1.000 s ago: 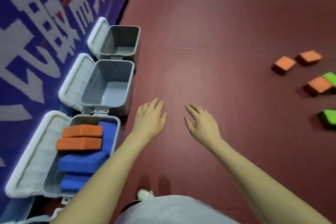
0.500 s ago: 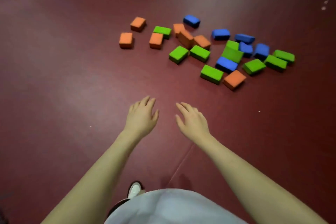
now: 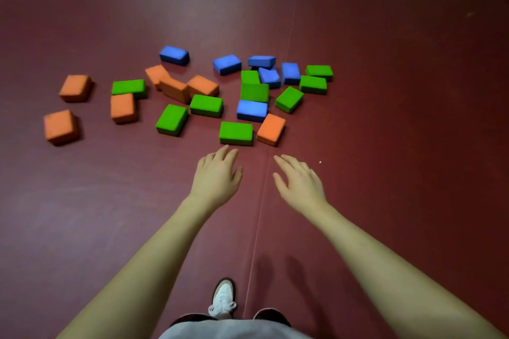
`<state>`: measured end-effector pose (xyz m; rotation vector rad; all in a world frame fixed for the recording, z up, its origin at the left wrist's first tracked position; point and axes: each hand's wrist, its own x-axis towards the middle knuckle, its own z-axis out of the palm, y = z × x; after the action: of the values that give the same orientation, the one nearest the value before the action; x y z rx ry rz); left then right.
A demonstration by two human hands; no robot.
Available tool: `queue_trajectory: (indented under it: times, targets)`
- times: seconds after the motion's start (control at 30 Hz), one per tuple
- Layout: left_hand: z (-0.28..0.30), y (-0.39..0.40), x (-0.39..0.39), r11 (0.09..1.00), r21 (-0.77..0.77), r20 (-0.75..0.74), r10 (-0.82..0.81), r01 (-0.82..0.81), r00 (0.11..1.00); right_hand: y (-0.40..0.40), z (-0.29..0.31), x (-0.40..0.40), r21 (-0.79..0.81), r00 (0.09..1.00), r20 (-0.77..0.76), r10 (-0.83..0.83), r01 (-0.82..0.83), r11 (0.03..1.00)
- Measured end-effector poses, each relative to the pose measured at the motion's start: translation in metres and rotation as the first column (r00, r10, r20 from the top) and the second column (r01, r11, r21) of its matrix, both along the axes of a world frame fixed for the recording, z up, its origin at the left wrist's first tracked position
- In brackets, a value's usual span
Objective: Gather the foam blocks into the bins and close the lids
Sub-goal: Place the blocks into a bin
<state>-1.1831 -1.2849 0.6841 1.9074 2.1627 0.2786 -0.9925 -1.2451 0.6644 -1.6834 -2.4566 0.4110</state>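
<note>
The dark red floor (image 3: pixel 385 146) takes up nearly the whole view, and no bin shows anywhere in it, so every block picked up here will have to be carried out of frame. Beyond both hands spreads the scatter of foam blocks (image 3: pixel 192 96), orange mostly ahead and to the left, green in the middle, blue farthest from the fingertips. Both arms reach forward with nothing held. The left hand (image 3: pixel 217 176) has its fingers straight and slightly spread, and the right hand (image 3: pixel 298 181) is the same, palm down, fingers loosely fanned.

Just past the left fingertips lies the nearest green block (image 3: pixel 236 132), flat on the floor; whether the fingertips touch it cannot be told. Just ahead of the gap between the two hands sits the nearest orange block (image 3: pixel 271 129), beside the green one.

The sensible move seems to be taking these two together, one per hand, gripping each across its short sides. Foam probably gives under pressure, so a firm but light squeeze should hold without deforming it.

At the bottom edge a white shoe (image 3: pixel 223 300) points forward.
</note>
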Motion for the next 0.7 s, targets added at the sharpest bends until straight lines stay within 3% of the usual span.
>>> queue_trajectory:
  times: [0.33,0.7]
  targets:
    - [0.006,0.191,0.022,0.995,0.001,-0.008,-0.098,0.098,0.995,0.171,0.010,0.022,-0.002,0.992,-0.002,-0.123,0.123,0.992]
    - [0.009,0.393,0.122,0.999,0.031,0.039,-0.018,0.017,0.999,0.384,0.023,0.124,0.025,0.998,0.044,-0.045,0.044,0.999]
